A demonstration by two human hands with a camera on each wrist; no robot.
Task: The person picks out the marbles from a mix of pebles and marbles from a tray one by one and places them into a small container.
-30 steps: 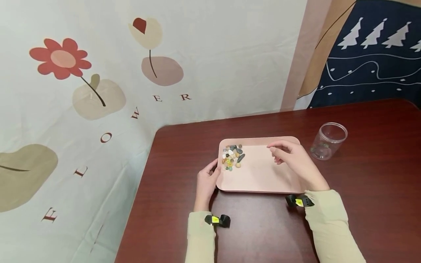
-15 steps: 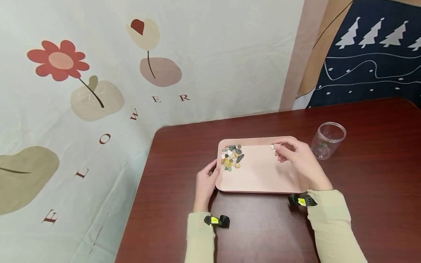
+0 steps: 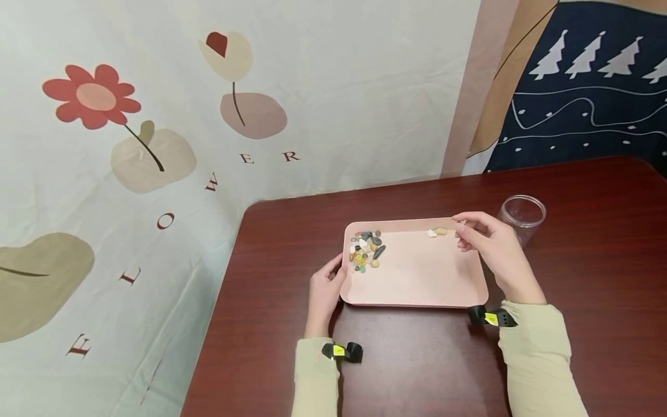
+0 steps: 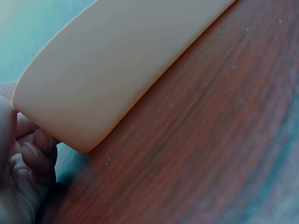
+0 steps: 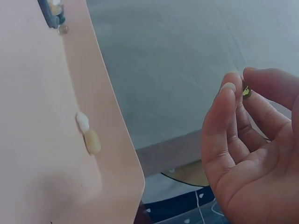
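My left hand (image 3: 324,294) grips the left edge of a pink tray (image 3: 411,284), with curled fingers below its corner in the left wrist view. Between thumb and fingertips, my right hand (image 3: 495,249) pinches a small green marble (image 5: 246,91) with a yellow-green patch. That hand is over the tray's back right corner, beside a clear jar (image 3: 523,214) it partly covers. A white pebble (image 5: 82,121) and a yellowish pebble (image 5: 93,141) lie touching along the tray's back wall. At the tray's left end sits a cluster of mixed pebbles and beads (image 3: 365,249).
The tray and jar stand on a dark red-brown wooden table (image 3: 406,359). Behind it hangs a pale cloth (image 3: 354,104) printed with flowers and letters, with a navy tree pattern at the right. Black straps (image 3: 492,317) circle both wrists.
My right hand has moved right along the tray's back edge towards the jar, uncovering the white and yellowish pebbles. My left hand stays at the tray's left edge.
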